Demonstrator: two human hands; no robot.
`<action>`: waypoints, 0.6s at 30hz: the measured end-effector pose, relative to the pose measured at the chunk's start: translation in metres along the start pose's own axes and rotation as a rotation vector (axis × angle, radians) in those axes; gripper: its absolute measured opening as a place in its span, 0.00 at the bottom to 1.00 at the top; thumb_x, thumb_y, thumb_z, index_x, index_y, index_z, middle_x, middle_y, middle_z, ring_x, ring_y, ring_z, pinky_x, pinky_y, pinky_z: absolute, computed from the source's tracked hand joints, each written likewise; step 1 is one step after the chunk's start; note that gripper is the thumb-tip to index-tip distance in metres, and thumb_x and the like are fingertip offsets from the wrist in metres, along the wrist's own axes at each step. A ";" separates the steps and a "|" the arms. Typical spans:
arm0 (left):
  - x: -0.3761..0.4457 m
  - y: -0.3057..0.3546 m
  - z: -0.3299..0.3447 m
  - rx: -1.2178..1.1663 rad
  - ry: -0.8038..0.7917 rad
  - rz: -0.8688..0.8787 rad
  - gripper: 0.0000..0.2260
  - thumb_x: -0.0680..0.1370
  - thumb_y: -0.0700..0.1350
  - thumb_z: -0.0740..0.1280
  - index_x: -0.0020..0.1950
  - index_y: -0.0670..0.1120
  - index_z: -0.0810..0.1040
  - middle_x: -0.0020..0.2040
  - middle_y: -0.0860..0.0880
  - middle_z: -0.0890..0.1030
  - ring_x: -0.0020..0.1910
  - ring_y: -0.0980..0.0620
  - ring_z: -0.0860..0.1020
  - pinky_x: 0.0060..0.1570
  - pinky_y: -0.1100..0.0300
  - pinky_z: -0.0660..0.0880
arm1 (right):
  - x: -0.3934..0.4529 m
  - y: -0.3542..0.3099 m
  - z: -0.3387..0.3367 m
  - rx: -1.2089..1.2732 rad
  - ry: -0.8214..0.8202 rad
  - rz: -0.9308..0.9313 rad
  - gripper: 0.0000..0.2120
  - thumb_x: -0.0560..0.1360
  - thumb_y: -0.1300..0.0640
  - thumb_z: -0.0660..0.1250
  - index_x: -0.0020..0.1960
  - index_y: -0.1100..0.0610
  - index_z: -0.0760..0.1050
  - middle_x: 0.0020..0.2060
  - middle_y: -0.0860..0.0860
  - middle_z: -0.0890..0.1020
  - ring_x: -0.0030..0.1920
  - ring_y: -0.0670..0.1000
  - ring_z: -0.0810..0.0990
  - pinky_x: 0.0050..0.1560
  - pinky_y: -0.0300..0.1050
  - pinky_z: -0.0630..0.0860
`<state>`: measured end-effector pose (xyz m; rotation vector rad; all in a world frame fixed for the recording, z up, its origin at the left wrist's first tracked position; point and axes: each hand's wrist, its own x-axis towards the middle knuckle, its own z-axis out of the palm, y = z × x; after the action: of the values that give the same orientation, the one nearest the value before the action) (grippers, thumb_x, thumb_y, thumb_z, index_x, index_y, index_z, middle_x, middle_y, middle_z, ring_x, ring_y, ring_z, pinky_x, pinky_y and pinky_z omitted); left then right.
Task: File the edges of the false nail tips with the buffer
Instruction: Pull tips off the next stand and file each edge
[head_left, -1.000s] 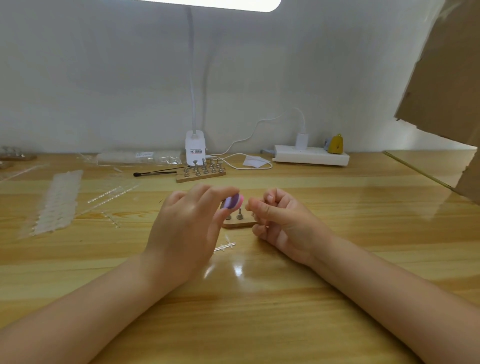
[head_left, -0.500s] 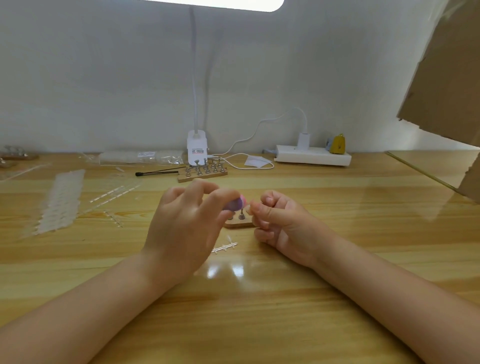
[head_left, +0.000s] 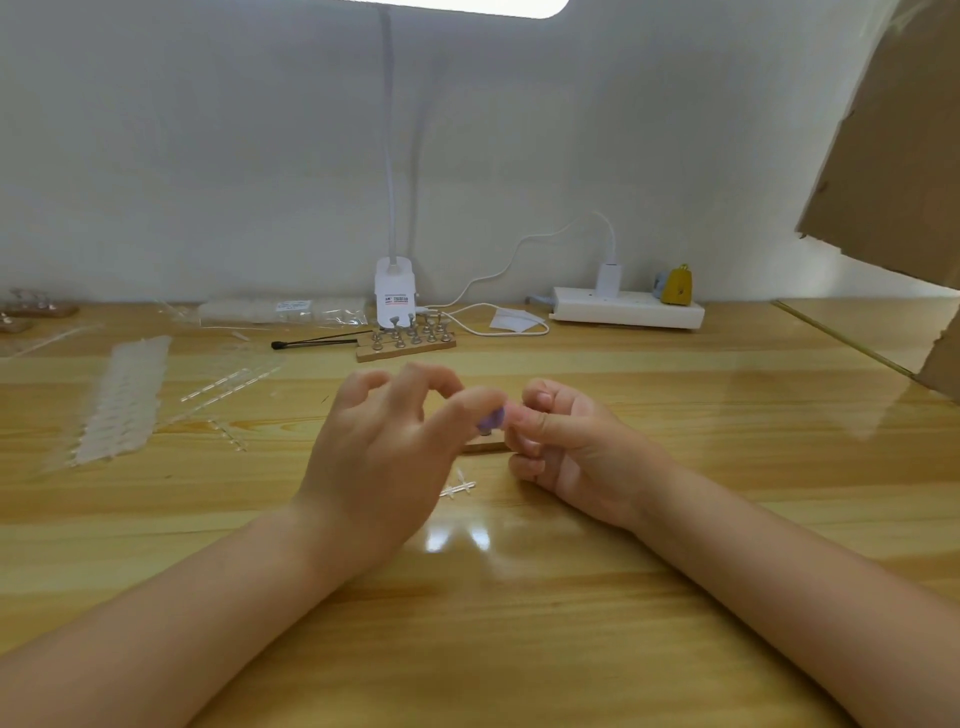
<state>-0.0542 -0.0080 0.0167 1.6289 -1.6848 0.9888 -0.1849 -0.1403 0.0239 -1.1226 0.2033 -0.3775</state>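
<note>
Two hands meet over the middle of the wooden surface, fingertips almost touching. The left hand has its thumb and forefinger curled round a small purple buffer, the other fingers lifted and bent above it, all a little blurred. The right hand is curled in tight, thumb pressed against forefinger in a pinch right against the buffer; what it pinches is too small and hidden to make out. Just below the two hands a small wooden block lies on the surface, mostly covered by them, and near it sits a bit of clear plastic strip. Farther back stands a wooden holder with metal stands, a dark-tipped stick to its left, and a white lamp base behind it. Rows of clear nail tips lie well off to the left, a white power strip far right by the wall.
</note>
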 end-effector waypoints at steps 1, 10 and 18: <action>0.000 -0.004 0.000 0.025 -0.030 -0.069 0.20 0.73 0.38 0.72 0.57 0.55 0.68 0.47 0.47 0.79 0.34 0.47 0.79 0.51 0.49 0.71 | 0.000 -0.001 0.000 0.004 0.009 0.003 0.15 0.70 0.65 0.67 0.37 0.52 0.62 0.34 0.52 0.73 0.30 0.45 0.65 0.28 0.36 0.66; 0.000 0.002 -0.002 -0.150 -0.136 -0.079 0.10 0.78 0.47 0.61 0.59 0.54 0.67 0.49 0.51 0.82 0.42 0.49 0.81 0.50 0.49 0.72 | -0.001 -0.001 0.001 -0.002 0.039 -0.016 0.14 0.69 0.64 0.66 0.39 0.53 0.61 0.32 0.50 0.75 0.30 0.46 0.65 0.30 0.38 0.65; 0.000 0.003 0.000 -0.250 -0.103 -0.116 0.10 0.78 0.47 0.61 0.60 0.52 0.71 0.50 0.54 0.81 0.41 0.66 0.71 0.52 0.55 0.69 | 0.000 0.002 0.002 -0.028 0.011 -0.054 0.15 0.69 0.65 0.66 0.39 0.53 0.61 0.31 0.48 0.78 0.29 0.46 0.66 0.30 0.38 0.65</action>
<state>-0.0573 -0.0080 0.0165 1.6118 -1.6838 0.6197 -0.1843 -0.1381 0.0228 -1.1555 0.1889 -0.4300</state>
